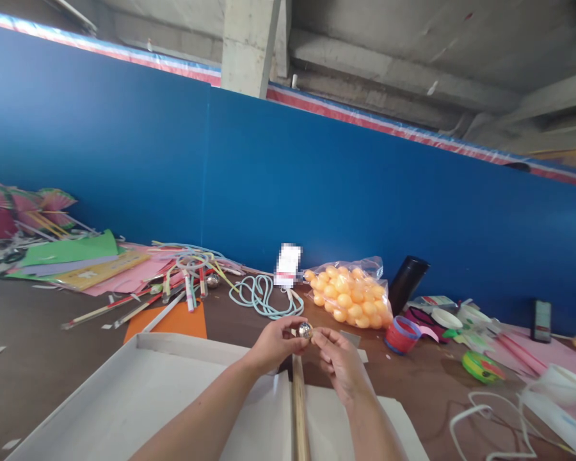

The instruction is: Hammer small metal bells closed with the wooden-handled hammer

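A small shiny silver ball (304, 330) is held up in front of me over the white box. My left hand (277, 342) grips it from the left between thumb and fingers. On its right side, my right hand (338, 358) has thumb and forefinger pinched together against the ball's edge; anything small between those fingertips is too fine to make out. Below the ball, a wooden stick (299, 410) runs toward me between the trays of the white cardboard box (182, 384). Neither hand is on the stick.
A clear bag of orange balls (348, 296), a black bottle (408, 282) and a red-blue tape roll (403, 335) stand beyond my right hand. Light-blue cord (264, 298) lies ahead. Coloured paper (72, 250) and sticks clutter the left; a blue partition (288, 173) rises behind.
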The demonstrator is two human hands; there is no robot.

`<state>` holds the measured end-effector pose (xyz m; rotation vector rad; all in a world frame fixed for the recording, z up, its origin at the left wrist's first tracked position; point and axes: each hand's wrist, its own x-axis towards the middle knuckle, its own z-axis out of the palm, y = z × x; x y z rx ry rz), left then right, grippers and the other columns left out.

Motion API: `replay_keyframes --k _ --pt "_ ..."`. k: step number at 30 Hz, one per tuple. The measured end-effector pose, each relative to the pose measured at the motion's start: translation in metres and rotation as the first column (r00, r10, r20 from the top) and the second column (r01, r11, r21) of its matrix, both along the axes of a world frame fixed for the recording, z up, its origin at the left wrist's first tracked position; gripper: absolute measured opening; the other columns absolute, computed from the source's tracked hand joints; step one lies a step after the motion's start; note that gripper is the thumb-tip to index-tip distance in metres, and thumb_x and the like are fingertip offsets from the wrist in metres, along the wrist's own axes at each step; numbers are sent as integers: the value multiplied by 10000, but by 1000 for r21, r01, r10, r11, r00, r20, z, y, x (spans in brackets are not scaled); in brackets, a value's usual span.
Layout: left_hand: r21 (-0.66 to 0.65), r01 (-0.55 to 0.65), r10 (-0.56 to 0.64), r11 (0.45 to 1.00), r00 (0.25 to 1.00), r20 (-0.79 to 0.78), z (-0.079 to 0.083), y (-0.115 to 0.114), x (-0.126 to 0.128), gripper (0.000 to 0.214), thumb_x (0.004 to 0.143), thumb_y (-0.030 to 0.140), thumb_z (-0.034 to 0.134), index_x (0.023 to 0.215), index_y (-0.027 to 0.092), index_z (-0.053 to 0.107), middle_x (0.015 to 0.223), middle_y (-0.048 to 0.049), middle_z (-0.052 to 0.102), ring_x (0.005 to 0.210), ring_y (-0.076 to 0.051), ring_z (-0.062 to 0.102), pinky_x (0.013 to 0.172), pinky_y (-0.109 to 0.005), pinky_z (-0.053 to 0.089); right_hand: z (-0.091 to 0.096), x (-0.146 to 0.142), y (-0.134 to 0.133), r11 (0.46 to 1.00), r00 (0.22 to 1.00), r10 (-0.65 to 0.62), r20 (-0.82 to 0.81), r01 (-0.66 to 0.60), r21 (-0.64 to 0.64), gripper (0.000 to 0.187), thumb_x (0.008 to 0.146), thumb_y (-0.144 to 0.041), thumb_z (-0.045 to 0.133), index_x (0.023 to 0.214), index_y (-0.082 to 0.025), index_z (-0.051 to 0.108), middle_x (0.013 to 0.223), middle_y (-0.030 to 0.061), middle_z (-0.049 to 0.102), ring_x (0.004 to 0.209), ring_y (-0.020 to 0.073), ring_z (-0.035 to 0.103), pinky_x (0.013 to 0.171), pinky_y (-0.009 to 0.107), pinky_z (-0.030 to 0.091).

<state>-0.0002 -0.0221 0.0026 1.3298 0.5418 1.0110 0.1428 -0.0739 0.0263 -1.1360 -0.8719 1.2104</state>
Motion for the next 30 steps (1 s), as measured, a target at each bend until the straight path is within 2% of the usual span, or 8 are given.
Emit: replay_keyframes --k 11,16,24,30 --pt "20 -10 10 1000 1000 -8 -3 1 1 474 623 251 685 1067 141 560 966 -91 602 706 -171 603 642 -320 501 -3 2 2 1000 1000 2 0 -2 2 252 595 -327 732 733 -149 618 653 -32 522 405 9 259 351 151 143" --pt "37 -29 30 999 999 -33 0 -1 0 453 627 227 670 1057 132 561 884 -76 620 678 -162 597 619 -299 496 -5 0 2 1000 1000 2 24 -3 11 244 608 -330 724 697 -155 579 587 -58 479 394 12 243 349 149 159" --pt "61 -45 48 997 998 -48 1 -3 -1 417 633 189 645 1036 126 558 830 -54 617 645 -151 592 610 -290 494 -6 -2 3 999 998 8 57 -11 53 257 634 -347 707 707 -141 571 550 -59 453 413 26 291 362 155 254" --pt "99 -67 76 993 993 -86 0 -2 -2 411 636 180 635 1039 135 566 842 -56 619 638 -150 596 616 -287 491 -8 -3 1 1000 995 -9 95 9 4 297 603 -382 715 707 -163 545 563 -53 473 462 63 397 405 182 379"
